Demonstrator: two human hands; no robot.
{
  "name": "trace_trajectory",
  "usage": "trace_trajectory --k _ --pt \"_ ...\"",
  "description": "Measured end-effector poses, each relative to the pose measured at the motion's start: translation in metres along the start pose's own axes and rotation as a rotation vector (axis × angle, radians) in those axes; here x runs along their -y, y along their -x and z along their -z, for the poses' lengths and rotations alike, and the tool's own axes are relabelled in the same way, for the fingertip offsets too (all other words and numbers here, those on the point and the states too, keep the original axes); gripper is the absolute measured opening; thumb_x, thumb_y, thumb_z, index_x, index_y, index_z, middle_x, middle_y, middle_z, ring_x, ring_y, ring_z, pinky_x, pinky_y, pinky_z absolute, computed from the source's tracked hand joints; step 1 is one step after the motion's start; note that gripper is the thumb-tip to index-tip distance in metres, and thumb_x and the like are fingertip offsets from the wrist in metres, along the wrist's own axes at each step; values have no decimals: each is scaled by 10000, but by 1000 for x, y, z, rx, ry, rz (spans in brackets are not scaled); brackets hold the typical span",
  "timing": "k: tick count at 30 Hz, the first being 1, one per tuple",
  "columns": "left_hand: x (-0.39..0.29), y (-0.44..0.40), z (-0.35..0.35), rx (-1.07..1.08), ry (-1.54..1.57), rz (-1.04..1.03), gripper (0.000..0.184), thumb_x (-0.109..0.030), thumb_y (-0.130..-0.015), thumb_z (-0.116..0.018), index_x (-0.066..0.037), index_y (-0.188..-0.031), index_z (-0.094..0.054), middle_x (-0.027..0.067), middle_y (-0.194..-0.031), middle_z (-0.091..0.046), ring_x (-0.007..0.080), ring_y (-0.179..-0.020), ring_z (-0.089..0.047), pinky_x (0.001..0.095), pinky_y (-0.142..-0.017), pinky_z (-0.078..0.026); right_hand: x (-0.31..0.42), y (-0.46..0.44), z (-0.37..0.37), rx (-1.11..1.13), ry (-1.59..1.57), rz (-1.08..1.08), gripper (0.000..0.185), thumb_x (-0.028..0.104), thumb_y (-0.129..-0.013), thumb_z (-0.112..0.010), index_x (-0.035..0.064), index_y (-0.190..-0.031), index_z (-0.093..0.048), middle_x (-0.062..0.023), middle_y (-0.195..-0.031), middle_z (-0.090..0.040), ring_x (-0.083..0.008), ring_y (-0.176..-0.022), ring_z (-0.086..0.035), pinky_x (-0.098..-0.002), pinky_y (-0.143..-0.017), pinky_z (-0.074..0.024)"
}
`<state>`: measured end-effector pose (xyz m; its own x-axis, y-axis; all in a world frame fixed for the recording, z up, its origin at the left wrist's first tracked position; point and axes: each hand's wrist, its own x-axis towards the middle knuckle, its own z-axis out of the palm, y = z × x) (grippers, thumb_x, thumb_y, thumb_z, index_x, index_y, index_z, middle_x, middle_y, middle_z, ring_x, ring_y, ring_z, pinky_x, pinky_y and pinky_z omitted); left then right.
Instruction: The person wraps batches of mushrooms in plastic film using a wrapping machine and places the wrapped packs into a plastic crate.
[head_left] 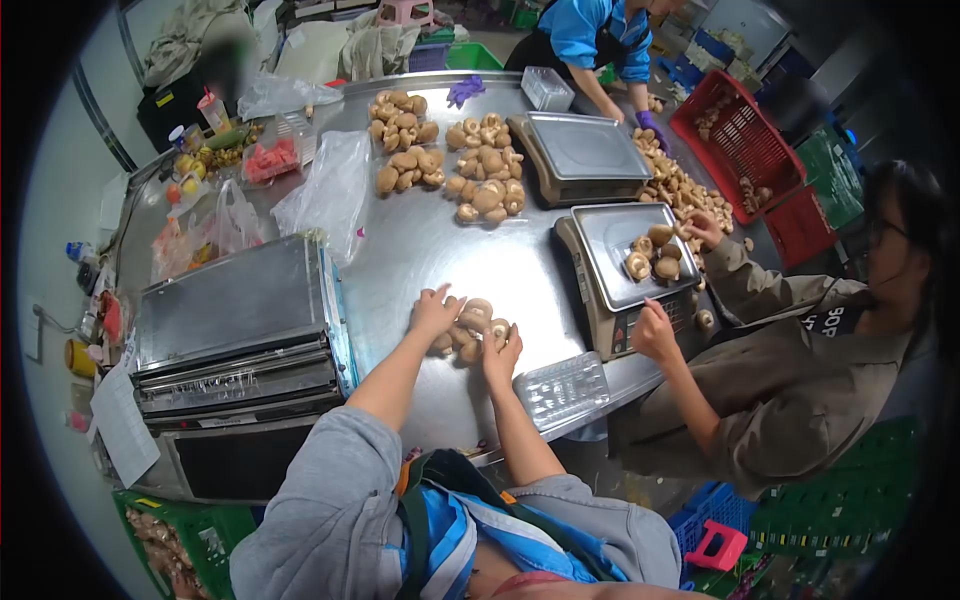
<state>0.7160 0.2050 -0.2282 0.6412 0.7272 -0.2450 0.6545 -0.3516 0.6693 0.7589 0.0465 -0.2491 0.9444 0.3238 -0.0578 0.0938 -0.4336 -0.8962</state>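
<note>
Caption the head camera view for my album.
Left hand and right hand flank brown mushrooms on a shiny metal table.

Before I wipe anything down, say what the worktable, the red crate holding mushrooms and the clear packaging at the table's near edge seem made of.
Worktable: metal, probably stainless steel, satin-looking; grey with a bright glare. Red crate: likely rigid plastic, fairly matt, given its even colour and moulded-looking slots. Clear packaging: apparently thin, glossy plastic, see-through with bright highlights.
</note>
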Motion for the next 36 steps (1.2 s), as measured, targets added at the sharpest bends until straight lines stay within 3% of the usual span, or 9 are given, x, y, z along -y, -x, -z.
trace_trajectory --k 5,10,19,25,27,30,31,33,36 --pt "-23 21 30 -176 140 -84 548 -509 -802 -563 -171 -1231 -515 200 -1255 -394 384 -1107 -449 423 -929 -398 64 1 17 23 104 241 661 309 -822 -602 68 -1355 -295 -310 -1363 -187 -444 -1245 -282 -444 -999 -305" --pt "-30 64 178 -499 189 -234 518 -500 -808 -561 -134 -1173 -534 194 -1263 -390 390 -1123 -437 437 -905 -409 201 30 -4 79 22 586 639 281 -807 -621 68 -1332 -324 -309 -1347 -219 -441 -1243 -285 -440 -980 -323" --pt "249 104 382 -619 110 1 549 -503 -818 -542 -68 -1152 -555 175 -1224 -465 340 -1146 -433 402 -962 -350 292 169 -247 638 18 595 739 382 -766 -646 -15 -1309 -339 -306 -1324 -302 -430 -1206 -359 -424 -1002 -322" --pt "328 143 443 -425 264 -36 551 -467 -840 -526 -88 -1239 -492 161 -1273 -444 328 -1211 -352 392 -1013 -281 320 237 -262 726 148 501 835 429 -769 -641 -36 -1345 -256 -270 -1342 -324 -391 -1232 -357 -407 -994 -340" --pt "349 160 455 -514 247 -251 524 -387 -837 -568 -88 -1258 -474 155 -1317 -410 316 -1220 -353 388 -1010 -292 315 235 -238 831 140 438 889 423 -778 -647 -31 -1384 -180 -265 -1313 -396 -363 -1184 -441 -384 -979 -362" --pt "356 229 516 -237 -298 -630 417 -234 -825 -574 -118 -1221 -508 89 -1096 -587 242 -1013 -541 366 -904 -381 294 213 -186 898 197 559 460 269 -819 -640 87 -1223 -515 -121 -939 -657 -222 -893 -632 -354 -813 -479" --pt "362 240 532 -241 -290 -632 417 -234 -825 -574 -118 -1221 -508 89 -1096 -587 242 -1013 -541 366 -904 -381 290 201 -170 867 451 820 347 229 -804 -642 123 -1131 -593 -73 -848 -661 -213 -795 -640 -356 -748 -495" --pt "371 255 548 138 -994 -887 322 -207 -808 -590 -147 -1125 -579 7 -809 -610 172 -796 -565 330 -830 -393 287 178 -154 892 807 1277 357 196 -750 -626 153 -1103 -606 -36 -788 -631 -221 -736 -611 -356 -659 -484" --pt "371 249 544 -103 -1054 -1208 297 -224 -772 -607 -167 -1063 -615 -29 -633 -514 135 -647 -497 308 -757 -387 295 175 -158 964 927 1585 389 182 -749 -598 152 -1136 -577 -19 -755 -587 -208 -731 -591 -361 -664 -477"
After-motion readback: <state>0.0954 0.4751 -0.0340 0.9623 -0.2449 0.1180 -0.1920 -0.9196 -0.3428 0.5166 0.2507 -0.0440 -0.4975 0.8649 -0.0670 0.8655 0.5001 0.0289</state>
